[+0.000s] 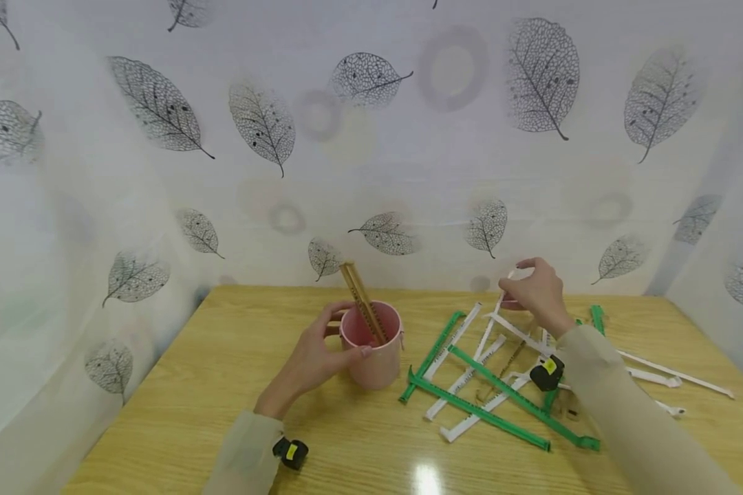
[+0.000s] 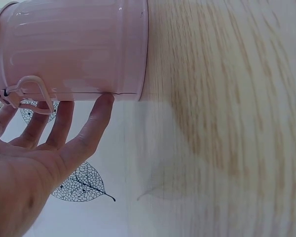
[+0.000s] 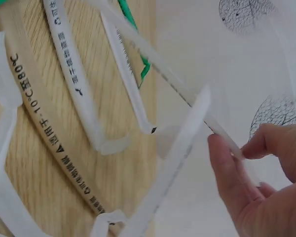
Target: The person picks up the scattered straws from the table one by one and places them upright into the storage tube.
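My left hand [image 1: 312, 357] holds a small pink bucket [image 1: 374, 371] around its side, thumb near the rim at the front. In the left wrist view the fingertips touch the wall of the bucket [image 2: 89, 54], below its wire handle. Brown wrapped straws [image 1: 364, 302] lean inside the bucket. At the back of the table my right hand [image 1: 540, 292] pinches one end of a white wrapped straw [image 3: 177, 86] between thumb and fingers. That straw slants above a loose pile of other wrapped straws, among them a brown one [image 3: 49, 123] with black print.
Green straws [image 1: 479, 411] and white straws [image 1: 464, 378] lie crisscrossed right of the bucket, some under my right forearm. More white straws [image 1: 675, 371] extend toward the table's right side. A leaf-patterned curtain [image 1: 408, 151] hangs behind the wooden table [image 1: 223, 344].
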### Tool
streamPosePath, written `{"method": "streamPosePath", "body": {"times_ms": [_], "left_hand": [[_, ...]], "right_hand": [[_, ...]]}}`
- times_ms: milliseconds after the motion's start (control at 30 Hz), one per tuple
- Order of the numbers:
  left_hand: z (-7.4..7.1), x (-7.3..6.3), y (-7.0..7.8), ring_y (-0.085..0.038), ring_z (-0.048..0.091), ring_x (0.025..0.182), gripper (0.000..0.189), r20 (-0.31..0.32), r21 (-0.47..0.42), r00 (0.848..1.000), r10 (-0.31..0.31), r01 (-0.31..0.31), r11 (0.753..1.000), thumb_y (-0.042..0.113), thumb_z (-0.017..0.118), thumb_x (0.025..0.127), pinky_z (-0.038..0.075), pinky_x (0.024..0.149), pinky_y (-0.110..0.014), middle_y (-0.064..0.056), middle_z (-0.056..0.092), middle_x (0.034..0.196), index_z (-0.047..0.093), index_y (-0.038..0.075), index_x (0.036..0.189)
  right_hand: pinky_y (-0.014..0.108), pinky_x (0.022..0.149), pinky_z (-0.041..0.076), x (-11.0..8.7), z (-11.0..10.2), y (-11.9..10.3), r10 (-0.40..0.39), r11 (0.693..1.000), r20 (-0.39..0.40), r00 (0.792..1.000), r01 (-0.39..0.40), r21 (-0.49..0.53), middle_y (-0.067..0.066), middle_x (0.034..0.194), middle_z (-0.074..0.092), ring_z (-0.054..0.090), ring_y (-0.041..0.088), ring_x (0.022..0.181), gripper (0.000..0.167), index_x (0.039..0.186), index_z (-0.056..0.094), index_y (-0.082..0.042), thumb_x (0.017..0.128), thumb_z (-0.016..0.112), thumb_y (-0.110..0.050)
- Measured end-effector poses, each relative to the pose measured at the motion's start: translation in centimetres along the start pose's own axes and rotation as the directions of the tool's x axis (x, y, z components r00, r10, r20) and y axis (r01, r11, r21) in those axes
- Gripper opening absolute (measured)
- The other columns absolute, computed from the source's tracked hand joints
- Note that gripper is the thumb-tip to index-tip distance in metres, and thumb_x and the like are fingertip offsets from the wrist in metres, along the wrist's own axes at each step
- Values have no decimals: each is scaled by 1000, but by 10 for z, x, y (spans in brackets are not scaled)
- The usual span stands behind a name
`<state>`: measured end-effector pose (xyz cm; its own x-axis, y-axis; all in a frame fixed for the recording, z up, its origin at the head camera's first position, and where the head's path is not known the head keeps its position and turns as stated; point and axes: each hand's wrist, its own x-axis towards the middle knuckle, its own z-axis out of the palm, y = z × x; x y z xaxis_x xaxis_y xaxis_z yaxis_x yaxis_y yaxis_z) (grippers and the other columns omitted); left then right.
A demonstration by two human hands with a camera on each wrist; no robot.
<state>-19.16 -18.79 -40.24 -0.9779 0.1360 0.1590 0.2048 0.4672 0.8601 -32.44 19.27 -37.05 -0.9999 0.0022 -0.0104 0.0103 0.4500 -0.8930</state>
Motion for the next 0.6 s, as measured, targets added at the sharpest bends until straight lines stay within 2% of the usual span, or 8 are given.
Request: {"method": "streamPosePath", "body": {"times_ms": [67,133,233,300,367,433,600], "left_hand": [[0,0,0,-35,59,128,74,0,1,1000,3,-3,1000,36,83,84,54,102,-54,-8,56,143,45,34,147],[0,0,0,-36,59,128,74,-1,-1,1000,7,-7,1000,36,83,84,54,103,-55,-8,57,143,45,34,147],[0,0,0,-36,58,128,75,-2,-8,1000,3,-3,1000,36,84,83,54,103,-55,-8,56,144,45,34,147],[1,0,-1,-37,58,128,76,-2,-9,1000,-1,0,1000,36,84,83,55,102,-54,-9,56,144,45,34,148],[1,0,-1,-36,59,128,76,-2,-10,1000,-3,3,1000,36,84,83,55,101,-53,-9,56,144,45,34,147],[1,0,-1,-36,59,127,76,-2,-13,1000,-3,3,1000,35,85,83,56,101,-52,-9,56,144,45,34,147],[0,-1,0,-36,59,127,76,-8,-18,1000,-2,1,1000,34,85,83,56,101,-52,-8,56,144,45,33,147]], "right_hand": [[38,70,66,-4,1,-7,-61,998,-42,997,61,-7,29,108,72,76,15,67,69,152,32,3,93,63,-17],[33,65,65,-7,3,-13,-129,992,-95,987,127,-18,32,115,68,76,14,65,66,151,36,0,93,63,-16],[28,59,63,-10,5,-23,-233,973,-164,959,227,-50,28,111,68,74,11,62,62,149,41,-3,92,62,-14],[24,57,62,-12,6,-30,-308,951,-206,929,298,-80,23,107,68,71,5,60,59,147,44,-5,92,63,-13],[19,55,60,-15,7,-37,-388,922,-243,889,369,-122,20,103,69,65,-5,60,55,145,47,-6,93,62,-13],[12,55,56,-18,8,-45,-469,883,-277,839,441,-161,19,100,69,60,-14,62,51,142,50,-6,93,63,-12],[2,59,46,-27,9,-64,-645,762,-348,681,605,-229,17,94,73,55,-24,70,43,133,58,-5,91,66,-6]]}}
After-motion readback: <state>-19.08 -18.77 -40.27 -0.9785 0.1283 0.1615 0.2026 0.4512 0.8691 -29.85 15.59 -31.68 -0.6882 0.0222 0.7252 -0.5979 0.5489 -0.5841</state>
